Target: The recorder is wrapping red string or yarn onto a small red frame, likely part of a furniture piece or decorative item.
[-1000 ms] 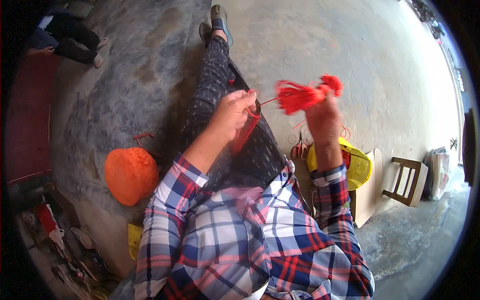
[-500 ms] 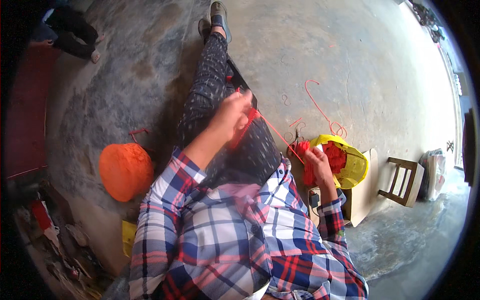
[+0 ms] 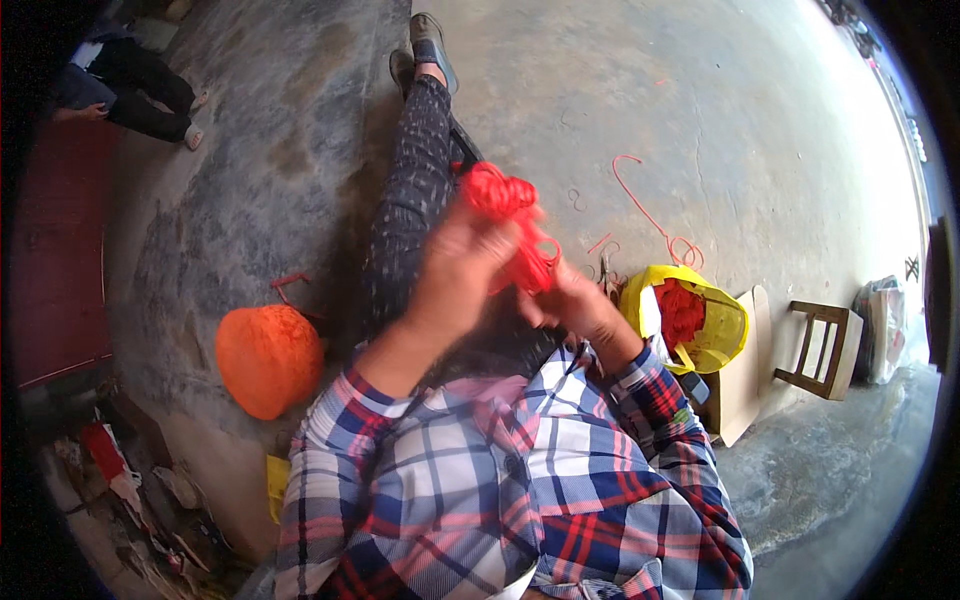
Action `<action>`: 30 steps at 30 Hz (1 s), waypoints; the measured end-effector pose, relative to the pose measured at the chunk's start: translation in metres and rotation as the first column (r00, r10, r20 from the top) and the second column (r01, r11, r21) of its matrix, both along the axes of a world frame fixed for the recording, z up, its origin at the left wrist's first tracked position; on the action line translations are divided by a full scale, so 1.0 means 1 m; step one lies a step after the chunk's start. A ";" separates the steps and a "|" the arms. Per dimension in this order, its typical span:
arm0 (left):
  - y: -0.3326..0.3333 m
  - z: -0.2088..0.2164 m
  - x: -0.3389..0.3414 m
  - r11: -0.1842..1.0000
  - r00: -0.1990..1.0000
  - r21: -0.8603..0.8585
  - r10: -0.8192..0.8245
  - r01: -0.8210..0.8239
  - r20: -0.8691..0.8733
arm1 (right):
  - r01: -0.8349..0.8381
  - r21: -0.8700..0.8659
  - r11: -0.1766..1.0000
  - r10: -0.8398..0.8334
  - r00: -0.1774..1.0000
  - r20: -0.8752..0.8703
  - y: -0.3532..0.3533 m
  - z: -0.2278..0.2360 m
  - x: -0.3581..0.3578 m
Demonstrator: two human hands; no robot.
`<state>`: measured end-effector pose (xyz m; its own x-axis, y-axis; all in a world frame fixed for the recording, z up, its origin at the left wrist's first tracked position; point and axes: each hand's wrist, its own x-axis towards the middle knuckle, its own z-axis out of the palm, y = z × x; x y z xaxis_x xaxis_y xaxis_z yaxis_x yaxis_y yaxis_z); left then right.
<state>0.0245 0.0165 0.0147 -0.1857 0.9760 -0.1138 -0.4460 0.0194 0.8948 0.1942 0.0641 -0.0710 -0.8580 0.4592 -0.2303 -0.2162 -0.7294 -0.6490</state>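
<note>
A bundle of bright red cord (image 3: 512, 195) is held up above my lap, its loops bunched and partly smeared by motion. My left hand (image 3: 455, 265) is closed on the bundle's left side, palm toward the middle. From the right, my right hand (image 3: 583, 303) pinches at the lower loops, its thumb and fingers curled around them. The two hands are close together, with the cord between them. A dark, narrow bar (image 3: 464, 146) shows beside my leg, just beyond the bundle. The red knotted strip seen earlier on my lap is hidden or merged with the bundle.
Right of my hands, a yellow bag (image 3: 735, 330) holds red cord (image 3: 680, 312), near scissors (image 3: 604, 270) and a loose red cord (image 3: 640, 200) on the floor. A small wooden stool (image 3: 825, 350) lies further right. At left sits an orange round seat (image 3: 268, 362); a person (image 3: 145, 85) stands beyond.
My right hand has moved left from beside the yellow bag, bringing the red cord bundle over my lap to my left hand. The view has shifted slightly.
</note>
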 end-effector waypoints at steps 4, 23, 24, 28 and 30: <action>0.025 -0.002 -0.053 0.910 0.508 0.414 0.365 -0.018 -0.780 | 0.155 0.334 0.930 -0.249 0.933 0.259 0.043 0.014 -0.002; 0.014 -0.079 -0.030 0.978 0.344 0.201 0.209 -0.059 -0.915 | 0.138 0.774 0.617 -0.569 0.758 0.319 0.072 -0.012 -0.012; 0.012 -0.080 -0.028 0.997 0.445 0.042 0.068 -0.068 -0.893 | 0.383 0.455 0.804 -0.551 0.767 0.328 0.073 -0.005 -0.011; 0.013 -0.091 -0.018 0.986 0.643 -0.149 -0.066 -0.075 -0.763 | 0.609 -0.040 0.792 -0.592 0.750 -0.295 0.068 0.035 0.004; 0.012 -0.096 -0.020 0.991 0.674 -0.122 -0.049 -0.061 -0.737 | 0.542 0.032 0.840 -0.481 0.769 -0.421 0.056 0.069 0.011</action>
<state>0.0043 0.0285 -0.0815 -0.2680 0.9617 -0.0573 0.3570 0.1544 0.9213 0.2056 0.1205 -0.0019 -0.4887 0.8564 0.1666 -0.7812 -0.3446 -0.5205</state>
